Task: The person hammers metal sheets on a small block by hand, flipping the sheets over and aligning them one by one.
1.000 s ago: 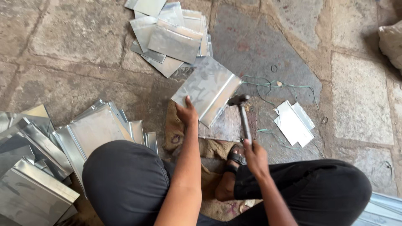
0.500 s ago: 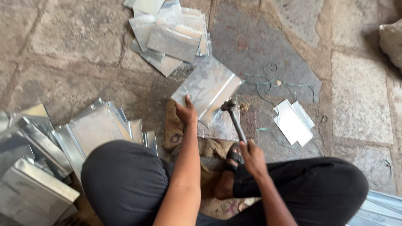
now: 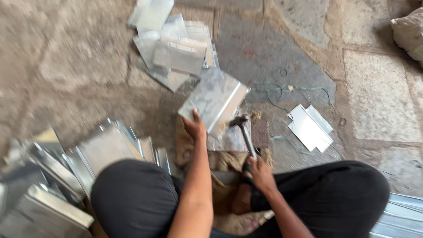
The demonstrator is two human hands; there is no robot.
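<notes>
**Hammer on sheet metal, seated on stone floor**

Left hand [image 3: 195, 128] pressed flat, fingers spread, on near corner of a folded metal sheet [image 3: 213, 100] lying mid-floor over a smaller sheet on brown sacking [image 3: 220, 161]. Right hand [image 3: 261, 172] closed round handle of hammer [image 3: 243, 132], head touching the sheet's near right edge. Stack of sheets [image 3: 174, 48] toward far edge of stone floor [image 3: 66, 66], more sheets [image 3: 88, 154] at left by the knee, small folded pieces [image 3: 309, 128] right of hammer
</notes>
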